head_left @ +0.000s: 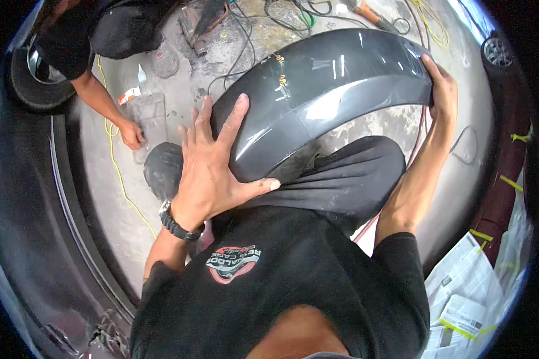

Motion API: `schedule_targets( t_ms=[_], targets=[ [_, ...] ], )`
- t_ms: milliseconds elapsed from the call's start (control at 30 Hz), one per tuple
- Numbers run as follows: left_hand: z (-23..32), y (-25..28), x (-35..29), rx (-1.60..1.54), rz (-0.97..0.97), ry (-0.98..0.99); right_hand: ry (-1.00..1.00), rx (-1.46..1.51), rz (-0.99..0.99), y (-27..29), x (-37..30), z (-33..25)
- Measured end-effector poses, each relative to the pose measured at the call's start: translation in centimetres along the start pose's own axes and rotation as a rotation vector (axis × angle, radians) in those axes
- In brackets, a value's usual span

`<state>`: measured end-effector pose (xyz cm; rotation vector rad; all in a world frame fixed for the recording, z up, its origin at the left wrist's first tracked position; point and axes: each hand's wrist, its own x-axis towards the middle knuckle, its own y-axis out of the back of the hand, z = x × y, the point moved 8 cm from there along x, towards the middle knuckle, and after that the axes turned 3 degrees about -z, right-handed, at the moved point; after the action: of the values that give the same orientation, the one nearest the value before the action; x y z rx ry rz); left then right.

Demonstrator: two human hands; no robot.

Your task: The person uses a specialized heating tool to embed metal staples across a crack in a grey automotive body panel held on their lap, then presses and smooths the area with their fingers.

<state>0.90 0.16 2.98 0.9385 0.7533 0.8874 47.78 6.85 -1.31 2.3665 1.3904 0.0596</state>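
Note:
A glossy dark grey curved fender (263, 102) arches across my lap, its inner curve toward me. A crack line with small brass-coloured staples or marks crosses its left part. My left hand (212, 161), a dark watch on its wrist, is spread wide at the fender's left end. Whether its palm presses on the surface I cannot tell. Around the right end, my right hand (444, 90) is closed, its thumb on the outer face and the other fingers mostly hidden.
At upper left, a co-worker's hand (133, 135) is beside a clear plastic sheet (150, 113). Cables and an orange-handled tool (371, 13) lie beyond the fender. A dark car (27, 197) flanks the left; masking paper (464, 287) hangs at lower right.

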Motion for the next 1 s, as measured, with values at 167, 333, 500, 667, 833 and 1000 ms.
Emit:
schedule_targets(
  t_ms=[167,333,500,667,833,1000],
  targets=[
    [-0.7,-0.4,0.3,-0.12,0.139,-0.032,-0.04,0.025,-0.017,-0.4,0.8,0.5],
    [-0.9,-1.1,1.4,-0.139,0.132,-0.006,-0.076,-0.005,-0.054,-1.6,2.3,0.4],
    [-1.7,-1.4,2.2,-0.13,0.168,0.021,-0.065,-0.002,-0.107,-2.3,4.2,0.0],
    [-1.4,-1.7,2.5,-0.152,0.19,0.018,-0.025,0.019,-0.074,-1.4,5.4,0.6],
    [-1.3,-1.9,2.2,-0.137,0.154,0.04,-0.036,0.002,-0.027,-1.9,3.1,-0.3],
    [-0.7,-2.1,2.2,-0.109,0.125,0.048,-0.011,0.019,-0.05,-0.5,3.3,0.5]
  ],
)
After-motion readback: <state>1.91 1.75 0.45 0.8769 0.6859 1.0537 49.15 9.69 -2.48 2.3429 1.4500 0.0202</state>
